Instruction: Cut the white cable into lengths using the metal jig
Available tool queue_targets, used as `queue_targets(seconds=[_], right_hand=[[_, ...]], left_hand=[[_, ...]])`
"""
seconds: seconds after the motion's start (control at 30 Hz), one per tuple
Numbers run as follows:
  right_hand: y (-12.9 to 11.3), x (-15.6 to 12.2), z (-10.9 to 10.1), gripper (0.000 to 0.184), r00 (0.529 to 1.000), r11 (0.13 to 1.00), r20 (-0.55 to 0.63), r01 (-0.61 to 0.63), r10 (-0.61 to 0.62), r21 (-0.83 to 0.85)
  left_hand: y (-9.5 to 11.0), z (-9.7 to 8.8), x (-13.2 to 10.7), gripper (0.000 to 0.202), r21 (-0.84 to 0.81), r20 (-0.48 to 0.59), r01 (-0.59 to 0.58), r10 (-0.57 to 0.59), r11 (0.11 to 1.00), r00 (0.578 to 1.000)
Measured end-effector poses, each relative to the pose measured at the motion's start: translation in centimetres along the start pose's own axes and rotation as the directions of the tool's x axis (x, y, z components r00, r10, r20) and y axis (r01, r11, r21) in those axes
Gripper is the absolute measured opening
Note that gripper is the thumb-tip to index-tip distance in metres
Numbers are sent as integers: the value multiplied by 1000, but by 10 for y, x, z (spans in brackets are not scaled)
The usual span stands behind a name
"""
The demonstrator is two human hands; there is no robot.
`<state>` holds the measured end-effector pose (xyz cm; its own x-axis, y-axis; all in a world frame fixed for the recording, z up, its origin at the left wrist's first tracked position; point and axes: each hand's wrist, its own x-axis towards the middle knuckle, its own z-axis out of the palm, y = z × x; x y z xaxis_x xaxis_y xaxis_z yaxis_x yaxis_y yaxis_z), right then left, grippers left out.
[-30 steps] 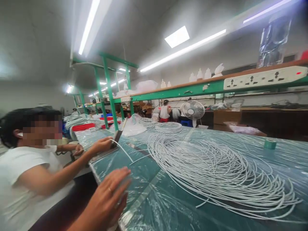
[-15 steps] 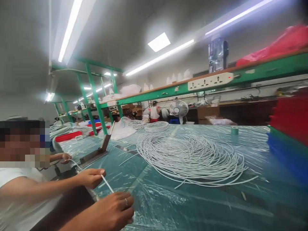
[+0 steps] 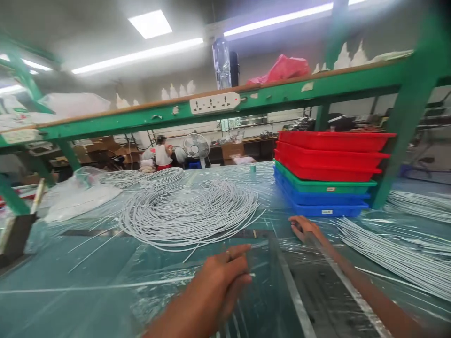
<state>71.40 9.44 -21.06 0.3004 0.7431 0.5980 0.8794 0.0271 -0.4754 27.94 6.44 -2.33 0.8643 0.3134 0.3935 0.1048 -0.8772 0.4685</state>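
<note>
My left hand (image 3: 220,277) lies low in the middle, fingers stretched out and together, flat on the clear plastic sheet over the green table (image 3: 88,305). A thin white wire (image 3: 105,285) runs along the sheet from the left towards it. My right hand (image 3: 302,227) reaches forward on the right, fingers curled at the far end of a long metal strip (image 3: 338,277); what it grips is hidden. A large loose coil of white cable (image 3: 186,213) lies just beyond both hands.
A stack of red, green and blue trays (image 3: 327,173) stands behind my right hand by a green post (image 3: 401,126). Bundles of straight white cable (image 3: 394,253) lie at the right. A green shelf with a power strip (image 3: 214,103) runs overhead. A distant person (image 3: 162,155) and fan (image 3: 196,146) are behind.
The view has swung right: the co-worker on the left is gone, and the trays and my right hand have come into view. My left hand stays flat on the sheet.
</note>
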Motion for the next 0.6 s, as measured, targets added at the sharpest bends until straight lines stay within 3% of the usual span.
queue_targets(seconds=[0.1,0.23,0.5,0.6], right_hand=[[2,-3,2,26,1000,1000,17,6,-6,-19],[5,-3,4,31,998,998,54,-15,19,-66],[9,-5,2,33,993,989,114,-27,44,-143],[7,-5,-2,32,990,989,139,-10,30,-146]], left_hand=[[3,4,36,17,-30,105,-47,50,998,993],[-2,3,49,16,-41,172,-94,100,995,980],[-4,26,48,24,-303,34,-126,143,945,989],[-5,36,46,21,-247,30,-118,129,962,991]])
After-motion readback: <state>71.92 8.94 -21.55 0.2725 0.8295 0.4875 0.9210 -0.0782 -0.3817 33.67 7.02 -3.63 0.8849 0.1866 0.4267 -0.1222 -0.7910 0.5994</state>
